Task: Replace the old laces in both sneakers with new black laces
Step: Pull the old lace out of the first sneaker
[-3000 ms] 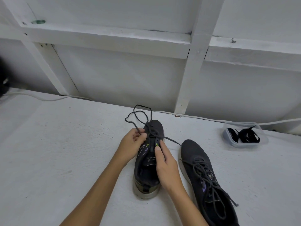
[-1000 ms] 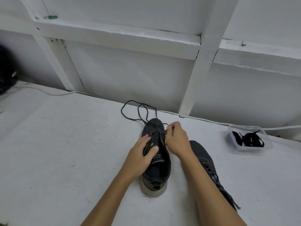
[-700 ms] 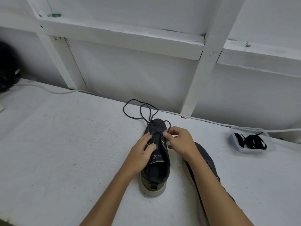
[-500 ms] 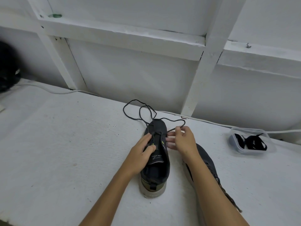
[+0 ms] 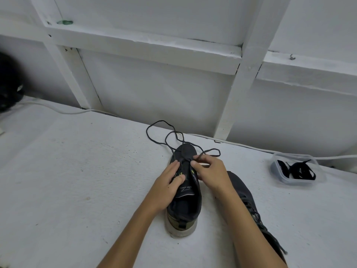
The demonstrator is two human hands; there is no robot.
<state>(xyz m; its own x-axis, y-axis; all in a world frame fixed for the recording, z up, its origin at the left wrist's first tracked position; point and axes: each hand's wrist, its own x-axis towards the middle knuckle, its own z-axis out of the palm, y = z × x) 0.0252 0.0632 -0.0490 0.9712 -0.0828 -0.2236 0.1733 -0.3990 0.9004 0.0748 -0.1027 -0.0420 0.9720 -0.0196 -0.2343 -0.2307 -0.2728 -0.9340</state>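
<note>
Right hand (image 5: 209, 171) pinches the old lace (image 5: 170, 135) near the toe of the middle sneaker (image 5: 184, 192), while the left hand (image 5: 167, 185) grips that shoe's side and tongue to steady it on the counter (image 5: 67, 180). Unlacing looks nearly done — the next pull likely needs to free the last eyelets. The second sneaker (image 5: 251, 206), at the right, remains laced. A clear plastic tub (image 5: 297, 170) farther right holds the new black laces (image 5: 301, 170).

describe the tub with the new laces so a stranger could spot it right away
Follow the white floor rightward to the wall, past both sneakers. There sits a small clear plastic tub holding bundled black laces, the only container here, beside a white cable.
</note>
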